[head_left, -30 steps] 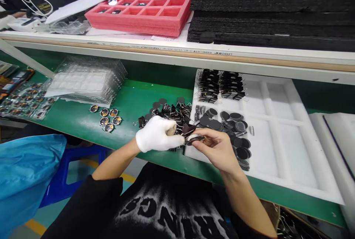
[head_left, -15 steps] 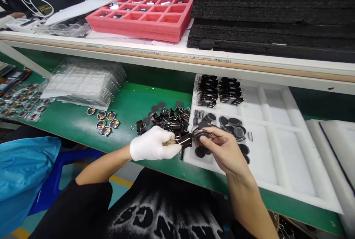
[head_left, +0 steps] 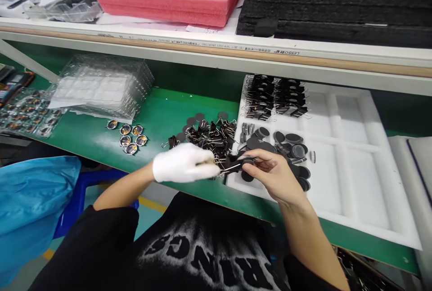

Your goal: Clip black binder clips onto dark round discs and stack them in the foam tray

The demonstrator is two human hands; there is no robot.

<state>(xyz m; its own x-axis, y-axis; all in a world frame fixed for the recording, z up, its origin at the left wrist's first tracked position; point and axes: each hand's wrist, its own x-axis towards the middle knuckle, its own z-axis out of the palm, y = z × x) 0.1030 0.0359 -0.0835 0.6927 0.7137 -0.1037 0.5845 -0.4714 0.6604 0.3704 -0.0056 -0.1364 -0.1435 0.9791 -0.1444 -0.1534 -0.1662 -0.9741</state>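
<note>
A dark round disc is pinched between thumb and fingers of the bare right hand, above the white tray's near left edge. A black clip is set against it; whether its wires are gripped by the gloved left hand's slightly parted fingers cannot be told.

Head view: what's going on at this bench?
The gloved left hand holds a black clip by its wire handles, against a dark disc in the bare right hand. Whether the clip grips it yet is unclear. Beyond the hands lies a heap of clips. The white tray holds loose discs and, at its far left, rows of clipped discs.
</note>
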